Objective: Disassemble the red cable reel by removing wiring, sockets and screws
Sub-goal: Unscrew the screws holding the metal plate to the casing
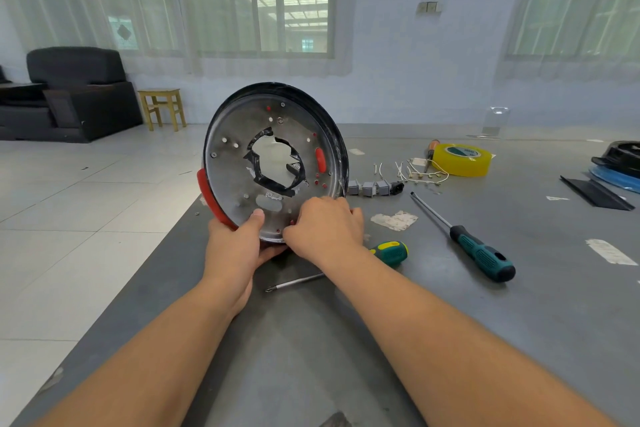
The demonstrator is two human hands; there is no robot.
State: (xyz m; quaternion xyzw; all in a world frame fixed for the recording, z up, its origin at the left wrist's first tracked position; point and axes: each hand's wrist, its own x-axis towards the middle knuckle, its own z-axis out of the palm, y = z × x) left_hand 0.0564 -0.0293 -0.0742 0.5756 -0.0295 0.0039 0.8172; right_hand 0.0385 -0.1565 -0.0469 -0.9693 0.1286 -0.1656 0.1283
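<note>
The cable reel's round metal side plate (239,163) stands on edge on the grey table (450,322), its silver inner face towards me, with a black rim, red parts and a taped central hole. My left hand (239,239) grips its lower edge, thumb on the metal face. My right hand (323,224) presses on the plate's lower right edge, fingers curled at the rim. Removed grey sockets (369,188) and loose white wires (420,172) lie on the table behind.
A green-handled screwdriver (464,239) lies to the right. A second one (388,251) lies partly under my right forearm. A yellow tape roll (462,159), an orange-handled tool (431,151) and black parts (616,163) sit farther back. The table's left edge drops to a tiled floor.
</note>
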